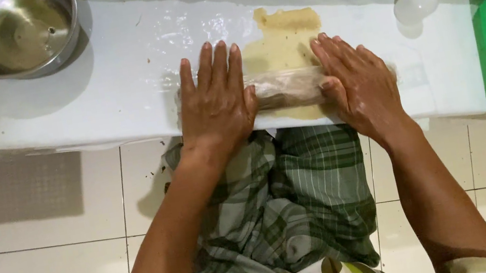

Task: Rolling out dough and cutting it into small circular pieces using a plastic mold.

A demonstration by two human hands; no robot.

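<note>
Centre of frame, white desk: left hand and right hand, both flat with fingers spread, pressing either end of a translucent filled roll; steel bowl upper left.

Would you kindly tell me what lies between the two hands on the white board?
In the head view, the left hand and right hand flank the exposed middle of a brownish roll.
</note>
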